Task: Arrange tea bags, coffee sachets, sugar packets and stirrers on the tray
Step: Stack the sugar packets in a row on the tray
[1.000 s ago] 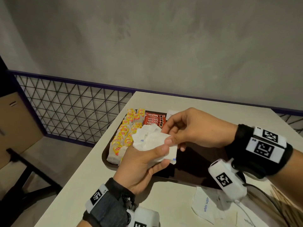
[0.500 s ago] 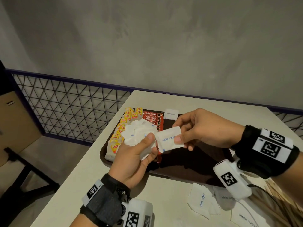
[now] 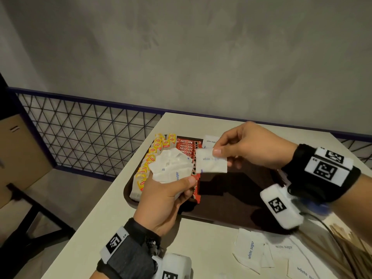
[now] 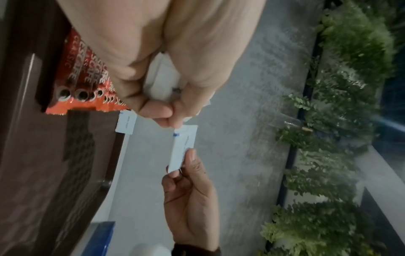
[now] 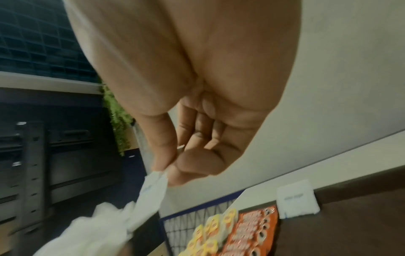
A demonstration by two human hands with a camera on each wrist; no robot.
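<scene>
Over the dark brown tray [image 3: 237,198] my left hand [image 3: 171,196] grips a bunch of white sugar packets [image 3: 171,168]. My right hand [image 3: 247,146] pinches a single sugar packet [image 3: 210,164] by its top edge, just right of the bunch and clear of it. The left wrist view shows that single packet [image 4: 183,149] between thumb and finger. On the tray's left side lie yellow tea bags [image 3: 153,156] in rows, then red coffee sachets [image 3: 187,147]. One sugar packet [image 3: 210,140] lies at the tray's far edge. Stirrers [image 3: 346,246] lie on the table at the lower right.
Several loose sugar packets [image 3: 249,252] lie on the pale table [image 3: 201,248] in front of the tray. A wire mesh fence [image 3: 84,133] runs along the table's left side, with a grey wall behind. The tray's right half is bare.
My right hand has drawn one sugar packet out of the bunch and carried it to the right and slightly up. The left hand has kept hold of the bunch.
</scene>
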